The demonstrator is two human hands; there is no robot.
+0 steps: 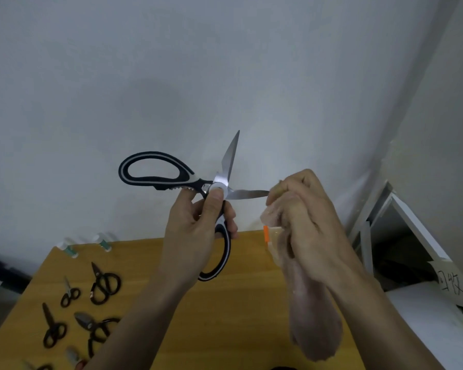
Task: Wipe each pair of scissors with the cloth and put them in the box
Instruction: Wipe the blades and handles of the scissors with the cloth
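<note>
My left hand [195, 231] grips a large pair of black-and-white kitchen scissors [155, 169] by the lower handle, thumb on the pivot. The blades are spread wide, one pointing up, one pointing right. My right hand [305, 217] holds a pale pink cloth [313, 316] bunched round the tip of the right-pointing blade; the cloth hangs down below my wrist. Several smaller black scissors [104, 285] lie on the left part of the wooden table [225, 316]. A clear container edge with an orange tab [266, 233] shows behind my right hand; most of it is hidden.
Two small spools [70, 249] lie at the table's far left edge by the white wall. A white shelf unit [401, 236] and a paper with handwriting [457, 287] stand to the right of the table.
</note>
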